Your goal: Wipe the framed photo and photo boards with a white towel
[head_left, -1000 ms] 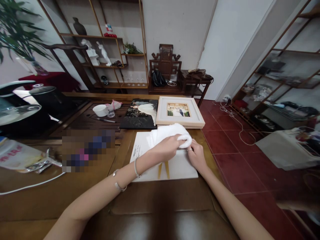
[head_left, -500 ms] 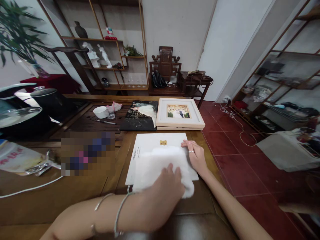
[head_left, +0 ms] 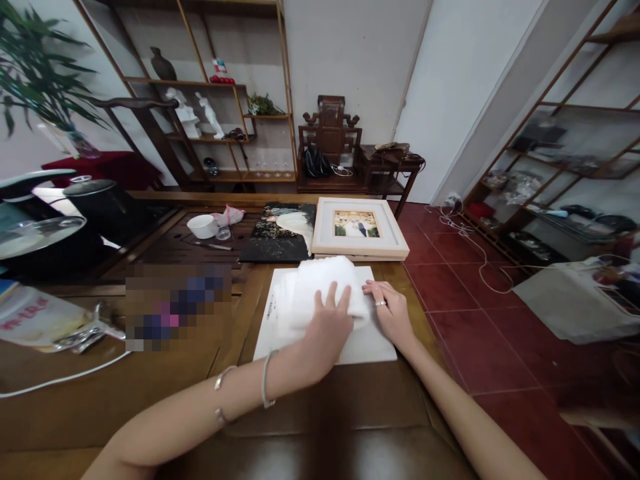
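Left hand [head_left: 327,337] on white cloth [head_left: 330,283], fingers spread, cloth over white board [head_left: 375,347] on wooden table [head_left: 195,380], right hand [head_left: 393,312] at board's right edge, whether its fingers pinch cannot be told

Here at the left we spot red characters [head_left: 24,315] slanting across a white packet [head_left: 60,327], too blurred for us to read. Over on the white board [head_left: 367,352], small dark print [head_left: 271,309] near the left edge, and we can't read that either!
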